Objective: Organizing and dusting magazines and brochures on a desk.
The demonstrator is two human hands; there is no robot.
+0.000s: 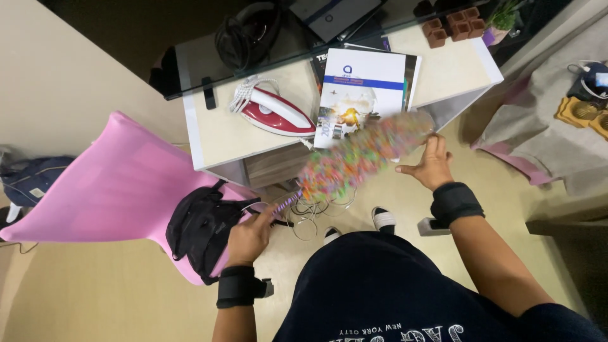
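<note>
The left hand (250,237) has its grip pressed around the purple handle of the multicoloured duster (364,155), whose blurred head hangs just before the worktop (221,136) edge, while the right hand (430,166), fingers spread, touches its tip; a firm handle hold seems best.

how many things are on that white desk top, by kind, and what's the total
Counting what sits on the white desk top, under the glass shelf:
iron: 1
magazines or booklets: 2 at least, stacked, more may be hidden below
Total: 3

Not counted: the multicoloured duster, blurred, held at its handle by the left hand, with the right hand at its far end.
</note>
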